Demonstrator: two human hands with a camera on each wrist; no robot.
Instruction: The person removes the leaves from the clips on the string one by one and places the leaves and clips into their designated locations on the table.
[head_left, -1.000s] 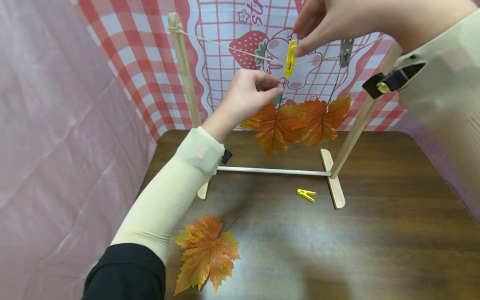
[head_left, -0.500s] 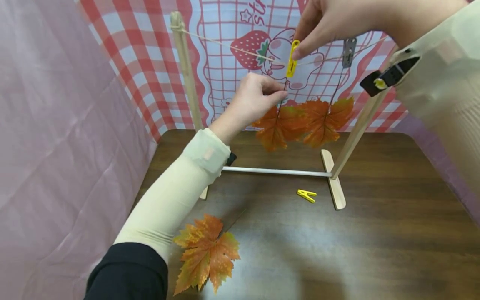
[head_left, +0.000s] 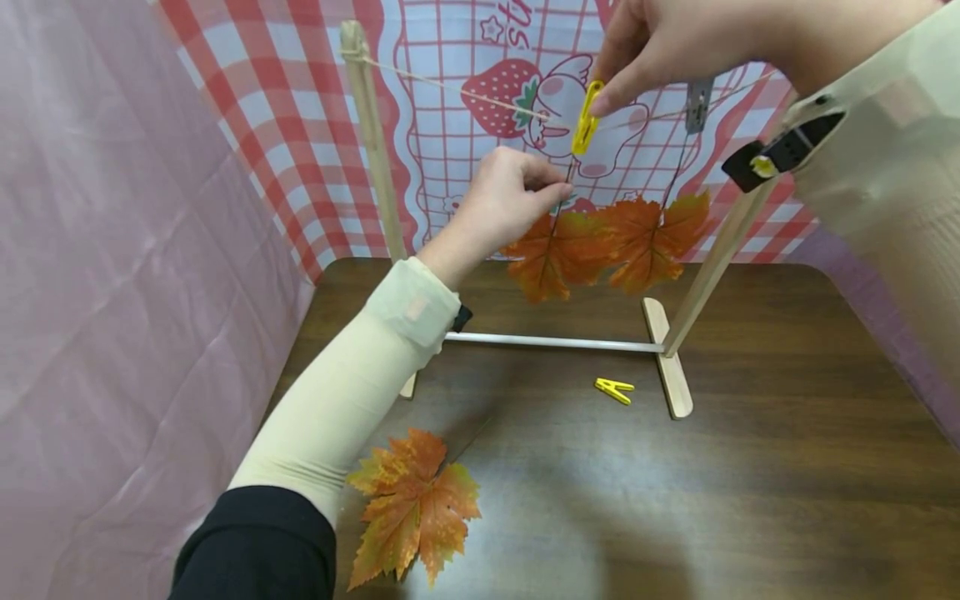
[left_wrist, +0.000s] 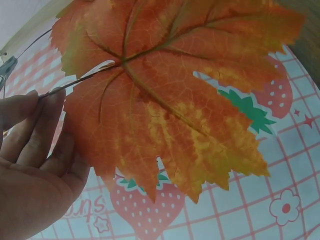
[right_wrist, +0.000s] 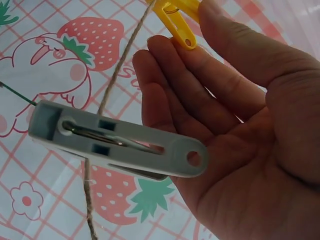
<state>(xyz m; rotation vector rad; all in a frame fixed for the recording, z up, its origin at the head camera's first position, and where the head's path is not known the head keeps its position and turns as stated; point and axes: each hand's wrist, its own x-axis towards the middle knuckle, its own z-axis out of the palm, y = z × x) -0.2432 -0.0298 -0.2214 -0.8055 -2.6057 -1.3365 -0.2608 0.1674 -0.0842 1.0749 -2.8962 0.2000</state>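
Observation:
My right hand (head_left: 675,50) pinches a yellow clothespin (head_left: 587,118) between thumb and fingers, up at the string (head_left: 457,90). In the right wrist view the clothespin (right_wrist: 175,22) shows at the top, beside the twine (right_wrist: 120,65). Just below it, my left hand (head_left: 517,187) pinches the thin dark stem of an orange maple leaf (head_left: 551,254); the left wrist view shows that stem (left_wrist: 80,80) between thumb and fingertips. To the right, a grey clothespin (head_left: 698,107) on the string holds a second maple leaf (head_left: 652,242) by its stem.
Wooden posts (head_left: 371,142) on feet, joined by a white rod (head_left: 555,342), carry the string. On the brown table (head_left: 787,467) lie another yellow clothespin (head_left: 614,390) near the right foot and a third maple leaf (head_left: 416,508) at front left. A checkered strawberry cloth (head_left: 442,158) hangs behind.
Both hands have shifted slightly to the right, the left one also a little lower. The yellow clothespin now leans more, its top to the right, and the leaf below has turned slightly.

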